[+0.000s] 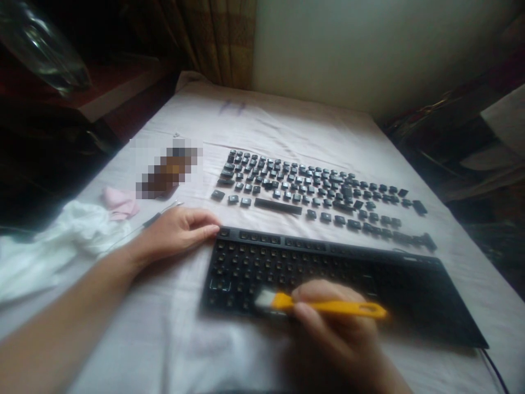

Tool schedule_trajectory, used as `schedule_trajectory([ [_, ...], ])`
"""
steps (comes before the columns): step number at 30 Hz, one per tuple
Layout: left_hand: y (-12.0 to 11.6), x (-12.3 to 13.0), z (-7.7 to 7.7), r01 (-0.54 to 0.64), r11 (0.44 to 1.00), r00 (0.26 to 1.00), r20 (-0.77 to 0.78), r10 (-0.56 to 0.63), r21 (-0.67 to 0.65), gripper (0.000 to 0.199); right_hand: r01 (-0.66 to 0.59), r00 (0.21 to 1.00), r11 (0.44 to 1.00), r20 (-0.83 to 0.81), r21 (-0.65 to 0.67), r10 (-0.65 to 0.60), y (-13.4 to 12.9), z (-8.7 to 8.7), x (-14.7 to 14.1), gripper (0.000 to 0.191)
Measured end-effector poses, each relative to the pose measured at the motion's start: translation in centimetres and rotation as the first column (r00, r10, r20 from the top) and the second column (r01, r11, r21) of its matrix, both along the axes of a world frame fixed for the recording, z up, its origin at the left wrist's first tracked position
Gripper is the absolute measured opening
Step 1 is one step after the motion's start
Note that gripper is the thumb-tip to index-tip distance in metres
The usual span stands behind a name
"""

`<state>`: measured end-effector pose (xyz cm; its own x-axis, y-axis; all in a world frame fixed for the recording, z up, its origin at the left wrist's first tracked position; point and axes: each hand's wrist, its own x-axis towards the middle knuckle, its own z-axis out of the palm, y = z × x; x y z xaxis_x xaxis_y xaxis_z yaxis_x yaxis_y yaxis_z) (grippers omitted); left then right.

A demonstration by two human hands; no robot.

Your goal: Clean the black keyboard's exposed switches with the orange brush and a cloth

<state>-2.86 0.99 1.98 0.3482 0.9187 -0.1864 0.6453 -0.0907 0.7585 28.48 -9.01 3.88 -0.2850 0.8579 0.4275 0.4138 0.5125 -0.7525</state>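
A black keyboard base (324,273) without its keycaps lies on a pale cloth. My left hand (182,232) holds its upper left corner with thumb and fingers pressed together. In my right hand (336,317) is a yellow-handled brush (348,308), gripped over the lower middle of the base. The brush's pale bristles (264,299) are at the lower left rows of key sockets, slightly blurred. Behind the base, loose black keycaps are laid out in rows, with the long space bar (278,206) near the front row.
White cloth (77,235) and a pink cloth (121,202) lie at the left. A thin tool (162,213) rests behind my left hand. Beyond it is a pixelated brown item (170,172). A cable (494,369) leaves the base at the right.
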Motion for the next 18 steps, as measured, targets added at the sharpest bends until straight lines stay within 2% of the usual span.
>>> schedule_trajectory([
  [5, 0.0, 0.0, 0.0, 0.0, 1.0, 1.0, -0.008, 0.0, 0.005, 0.04, 0.046, 0.999, 0.998, -0.01, 0.03, -0.046, 0.1, 0.1, 0.4, 0.012],
  [11, 0.1, -0.1, 0.0, -0.008, 1.0, 1.0, -0.01, 0.008, 0.012, 0.039, -0.003, 0.999, 1.0, 0.049, 0.02, 0.002, 0.4, 0.2, -0.2, 0.011],
  [15, 0.1, -0.1, -0.1, -0.002, 1.0, 1.0, -0.008, 0.002, 0.011, 0.039, 0.005, 0.997, 0.999, -0.08, -0.038, -0.008, -0.1, -0.5, 0.1, 0.009],
  [18, 0.1, -0.2, -0.2, 0.009, 1.0, 1.0, -0.007, -0.009, 0.019, 0.037, 0.136, 0.969, 0.988, -0.199, -0.076, -0.148, -0.5, -1.0, 0.7, 0.012],
])
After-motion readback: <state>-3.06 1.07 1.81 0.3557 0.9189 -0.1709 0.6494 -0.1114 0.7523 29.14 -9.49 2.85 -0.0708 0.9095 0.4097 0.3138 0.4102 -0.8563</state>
